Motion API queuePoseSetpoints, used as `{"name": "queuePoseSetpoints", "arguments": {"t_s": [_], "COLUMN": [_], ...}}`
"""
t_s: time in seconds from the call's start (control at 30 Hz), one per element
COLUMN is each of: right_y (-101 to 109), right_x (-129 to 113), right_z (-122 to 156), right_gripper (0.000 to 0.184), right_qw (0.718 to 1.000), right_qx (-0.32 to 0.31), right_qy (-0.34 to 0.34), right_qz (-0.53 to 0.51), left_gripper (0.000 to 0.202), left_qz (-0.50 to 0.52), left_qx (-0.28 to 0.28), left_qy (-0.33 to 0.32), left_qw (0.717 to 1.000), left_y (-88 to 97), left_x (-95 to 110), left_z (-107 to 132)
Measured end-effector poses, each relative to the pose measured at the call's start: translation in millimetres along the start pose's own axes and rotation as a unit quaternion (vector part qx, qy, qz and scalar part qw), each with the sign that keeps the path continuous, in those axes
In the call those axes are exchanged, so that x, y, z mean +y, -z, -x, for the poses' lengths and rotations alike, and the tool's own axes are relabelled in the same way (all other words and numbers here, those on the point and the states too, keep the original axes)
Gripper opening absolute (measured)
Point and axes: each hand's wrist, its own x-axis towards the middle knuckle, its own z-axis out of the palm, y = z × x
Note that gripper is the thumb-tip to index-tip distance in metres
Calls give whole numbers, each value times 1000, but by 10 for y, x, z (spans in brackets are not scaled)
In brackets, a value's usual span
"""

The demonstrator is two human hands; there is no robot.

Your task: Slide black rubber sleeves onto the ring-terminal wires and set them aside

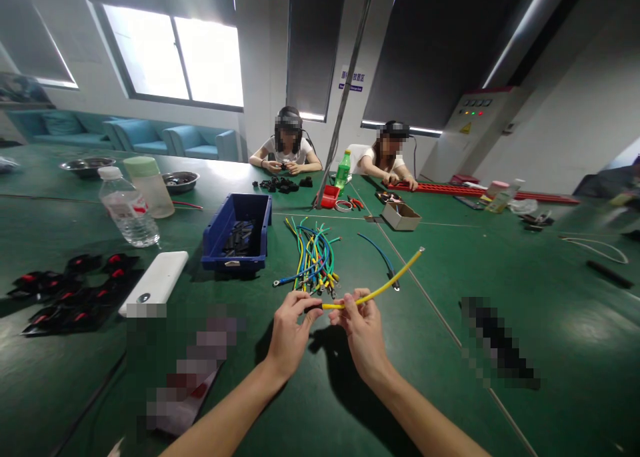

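A yellow wire (pixel 387 285) with a metal lug at its far end is held above the green table. My right hand (pixel 361 329) pinches it near its near end. My left hand (pixel 291 325) pinches a small black piece (pixel 314 307) at that same end of the wire. Just beyond my hands lies a bundle of blue, green and yellow wires (pixel 314 260). A single blue wire (pixel 381 257) lies to the right of the bundle.
A blue bin (pixel 239 233) of black parts stands left of the bundle. Black and red parts (pixel 70 290), a white power bank (pixel 156 280) and two bottles (pixel 127 207) sit at the left. Two people work at the far side, near a cardboard box (pixel 401 215).
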Motion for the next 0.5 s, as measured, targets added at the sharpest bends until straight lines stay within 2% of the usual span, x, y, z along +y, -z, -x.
{"name": "queuePoseSetpoints", "arguments": {"t_s": [0.33, 0.5], "right_y": [-8, -13], "right_x": [1, 11], "right_z": [52, 76], "right_gripper": [33, 32], "right_qw": [998, 998], "right_qx": [-1, -6], "right_qy": [41, 46], "right_qz": [41, 52], "left_gripper": [17, 15], "left_qz": [5, -11], "left_qx": [-14, -6], "left_qy": [0, -30], "left_qw": [1000, 999], "left_y": [3, -1], "left_x": [-19, -1], "left_z": [-32, -6]}}
